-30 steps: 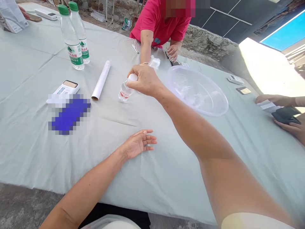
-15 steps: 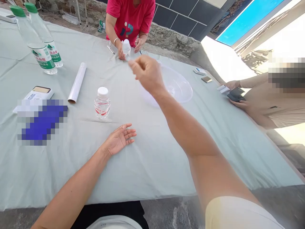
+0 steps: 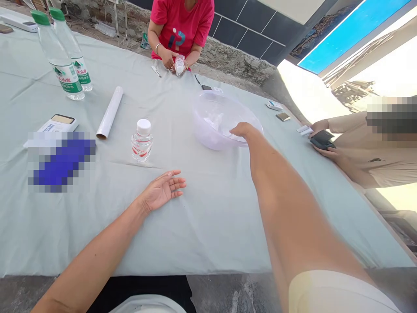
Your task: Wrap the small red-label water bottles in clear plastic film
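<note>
My right hand reaches across the table and grips the near rim of a clear plastic bowl, with its fingers curled over the edge. The bowl looks tipped up on that side. My left hand lies on the pale green tablecloth, palm half up, fingers apart and holding nothing. A small clear bottle with a white cap stands upright between my left hand and the bowl, untouched.
A white roll, a white box and two tall green-capped water bottles stand at the left. A person in red across the table holds a small bottle. Another person's hands rest at the right edge.
My right hand let go of the small bottle, which now stands on the cloth, then swung right and down onto the bowl's rim. My left hand stayed put.
</note>
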